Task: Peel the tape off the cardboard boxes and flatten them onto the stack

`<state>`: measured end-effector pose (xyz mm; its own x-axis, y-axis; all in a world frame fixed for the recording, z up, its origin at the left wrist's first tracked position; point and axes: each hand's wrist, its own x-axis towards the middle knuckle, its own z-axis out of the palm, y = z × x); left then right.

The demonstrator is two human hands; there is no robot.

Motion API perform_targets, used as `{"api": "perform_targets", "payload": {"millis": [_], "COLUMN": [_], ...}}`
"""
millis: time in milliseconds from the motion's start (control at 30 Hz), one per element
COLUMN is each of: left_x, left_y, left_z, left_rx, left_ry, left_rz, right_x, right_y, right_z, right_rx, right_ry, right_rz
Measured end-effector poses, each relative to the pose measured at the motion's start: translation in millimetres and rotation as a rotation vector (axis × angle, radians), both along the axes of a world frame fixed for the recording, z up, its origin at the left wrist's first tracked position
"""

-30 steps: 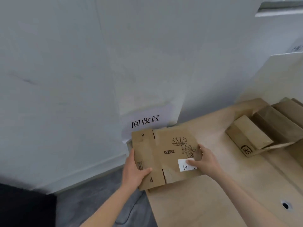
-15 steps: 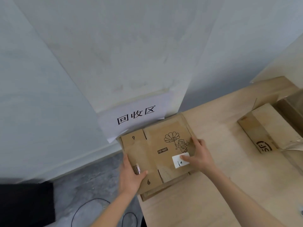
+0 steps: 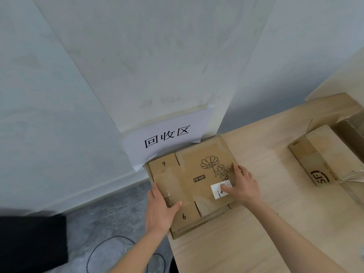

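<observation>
A flattened brown cardboard box (image 3: 189,174) with a flower drawing, a "POP MART" mark and a white label (image 3: 217,191) lies on top of a stack of flattened cardboard (image 3: 197,227) at the table's left corner. My left hand (image 3: 160,208) holds the box's left edge, thumb on top near the printed "6". My right hand (image 3: 242,186) holds its right edge, with the thumb pressing on the white label.
A paper sign (image 3: 167,136) with black characters hangs on the wall behind the stack. More cardboard boxes (image 3: 319,158) stand at the right of the wooden table (image 3: 256,233). Grey floor with a black cable (image 3: 94,251) lies to the left.
Both hands have lowered the flattened box from the air down onto the stack by the wall. The view has moved closer and tilted down.
</observation>
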<state>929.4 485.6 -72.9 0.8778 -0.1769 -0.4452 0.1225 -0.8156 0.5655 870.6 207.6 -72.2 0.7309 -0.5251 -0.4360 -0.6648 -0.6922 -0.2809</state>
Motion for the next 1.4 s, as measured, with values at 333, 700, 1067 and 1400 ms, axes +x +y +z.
{"api": "perform_targets", "payload": {"millis": [333,700,1067,1400], "left_x": [0,-68,-254,-405], "left_y": [19,79,158,103], "left_z": [51,163,322,434], "left_rx": [0.074,0.016,-0.087,-0.151], "left_ry": [-0.181,-0.515,-0.797,-0.942], "left_rz": [-0.183,-0.354,-0.468,-0.594], "right_x": [-23,-116,-306,-495], "right_y": [9,99,217,177], "right_z": [64,176,317,456], "right_rx": [-0.021,-0.204,-0.392,-0.552], "right_ry": [-0.168,-0.383,-0.480,-0.525], "right_rz": [0.005,0.103,0.162,0.041]}}
